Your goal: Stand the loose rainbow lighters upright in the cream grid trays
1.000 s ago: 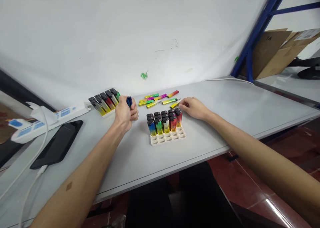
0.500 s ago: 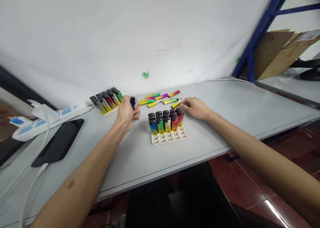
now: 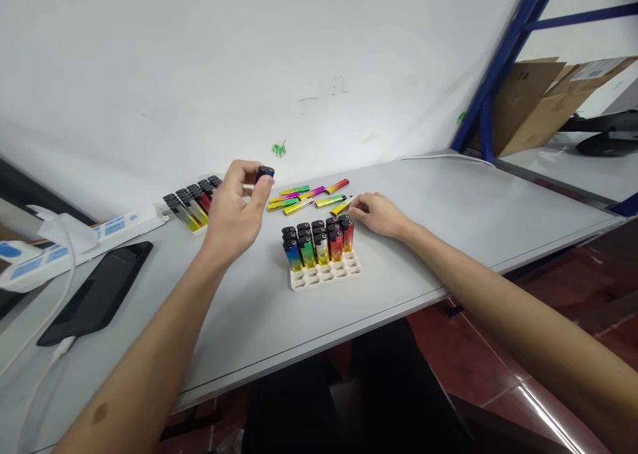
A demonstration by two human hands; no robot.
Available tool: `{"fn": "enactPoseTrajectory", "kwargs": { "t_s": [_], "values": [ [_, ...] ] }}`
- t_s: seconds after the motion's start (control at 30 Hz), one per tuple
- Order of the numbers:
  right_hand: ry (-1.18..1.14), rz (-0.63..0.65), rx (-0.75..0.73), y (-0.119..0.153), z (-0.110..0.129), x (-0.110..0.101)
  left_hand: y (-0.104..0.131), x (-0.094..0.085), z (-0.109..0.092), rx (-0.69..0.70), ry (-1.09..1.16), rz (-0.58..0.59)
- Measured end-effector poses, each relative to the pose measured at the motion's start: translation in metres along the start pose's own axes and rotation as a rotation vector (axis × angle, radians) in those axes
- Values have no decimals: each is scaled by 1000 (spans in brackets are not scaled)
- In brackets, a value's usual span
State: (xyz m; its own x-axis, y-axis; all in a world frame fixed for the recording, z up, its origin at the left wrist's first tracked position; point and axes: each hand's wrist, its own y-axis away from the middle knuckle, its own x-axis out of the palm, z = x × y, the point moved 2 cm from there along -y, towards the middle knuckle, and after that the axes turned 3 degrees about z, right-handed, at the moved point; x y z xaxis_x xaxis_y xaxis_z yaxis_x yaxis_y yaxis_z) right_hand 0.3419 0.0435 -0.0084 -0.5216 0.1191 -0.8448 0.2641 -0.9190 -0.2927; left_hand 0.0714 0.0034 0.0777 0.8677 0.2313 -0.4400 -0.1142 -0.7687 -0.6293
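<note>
My left grip (image 3: 234, 208) pinches a glossy blue plastic lighter (image 3: 264, 173) above bare grey desk (image 3: 448, 201). My right grip (image 3: 381, 213), fingers loosely curled, rests beside the ribbed white plastic tray (image 3: 323, 274) and touches a flat yellow lighter (image 3: 341, 208).

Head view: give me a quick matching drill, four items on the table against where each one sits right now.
Things:
1. blue lighter
2. white tray
3. black phone
4. loose lighters

Places:
A. lying flat near the wall
B. far left, cable plugged in
C. held in the left hand, off the table
D. between both hands, its front row of slots unfilled

Pairs: 1-C, 2-D, 3-B, 4-A
</note>
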Motion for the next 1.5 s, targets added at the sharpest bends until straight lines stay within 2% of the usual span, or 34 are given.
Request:
{"fn": "enactPoseTrajectory", "kwargs": {
  "t_s": [0.1,0.2,0.3,0.43,0.53,0.67,0.83,0.97,1.07,1.2,1.27,1.33,1.4,1.43,1.5],
  "values": [
    [1,4,3,0,1,0,4,-3,-47,161,-151,-25],
    [-1,1,-4,0,2,-1,16,6,-88,251,-225,107],
    [9,14,-18,1,4,-3,29,25,-105,291,-302,281],
    [-8,22,-30,3,6,-5,36,51,-96,331,-457,494],
    [-41,21,-44,3,6,-5,35,60,-83,310,-553,607],
    [-33,34,-62,2,5,-3,32,60,-77,274,-593,655],
    [-31,46,-77,2,6,-4,31,57,-84,318,-648,686],
    [-18,58,-74,2,7,-4,28,56,-85,285,-596,753],
    [-6,62,-76,2,7,-4,25,56,-81,295,-592,745],
    [-2,58,-71,2,7,-4,23,56,-81,443,-724,652],
    [-5,52,-73,2,7,-3,20,56,-83,468,-723,664],
    [-6,47,-76,2,6,-3,12,55,-83,420,-654,680],
    [-3,48,-78,1,5,-3,-2,53,-74,325,-594,644],
    [-3,50,-78,1,5,-3,-10,52,-66,276,-584,604],
    [-11,53,-75,0,4,-3,-26,54,-41,183,-587,610]
  ]
}}
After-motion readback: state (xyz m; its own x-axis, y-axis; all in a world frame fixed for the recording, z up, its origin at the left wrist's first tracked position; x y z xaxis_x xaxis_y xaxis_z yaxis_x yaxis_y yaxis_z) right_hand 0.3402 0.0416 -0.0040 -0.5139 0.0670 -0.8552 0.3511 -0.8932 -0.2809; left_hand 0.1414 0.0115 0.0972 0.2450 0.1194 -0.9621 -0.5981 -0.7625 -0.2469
